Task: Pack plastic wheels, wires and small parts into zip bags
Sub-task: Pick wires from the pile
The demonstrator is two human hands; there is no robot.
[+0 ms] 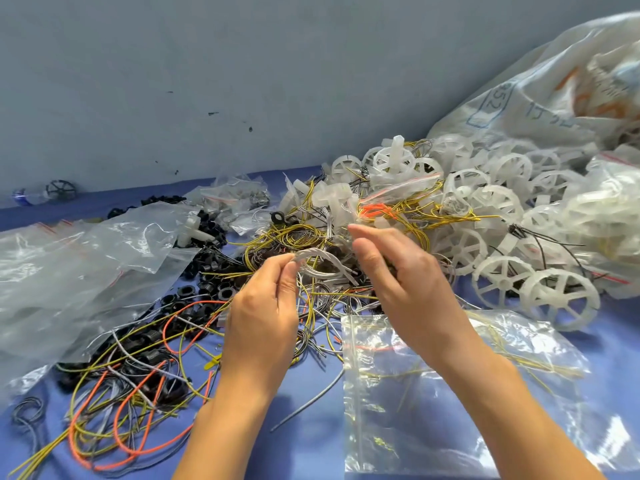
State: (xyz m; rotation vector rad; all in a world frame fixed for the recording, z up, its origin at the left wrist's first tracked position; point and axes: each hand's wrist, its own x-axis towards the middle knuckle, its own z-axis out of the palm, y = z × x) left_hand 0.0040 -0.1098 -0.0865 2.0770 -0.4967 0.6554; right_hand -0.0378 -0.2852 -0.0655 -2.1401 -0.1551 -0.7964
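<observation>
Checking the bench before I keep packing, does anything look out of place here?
One dark wheel sits alone at the far left by the wall, away from the white wheels piled at the right.

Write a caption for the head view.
Left hand pinches white wires above the wire pile, right hand open alongside, a zip bag lying nearby.

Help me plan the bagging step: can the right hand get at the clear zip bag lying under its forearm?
Probably yes. The right hand looks empty, fingers relaxed, and the zip bag lies flat on the blue surface just beneath its forearm, with nothing bulky on it.
</observation>
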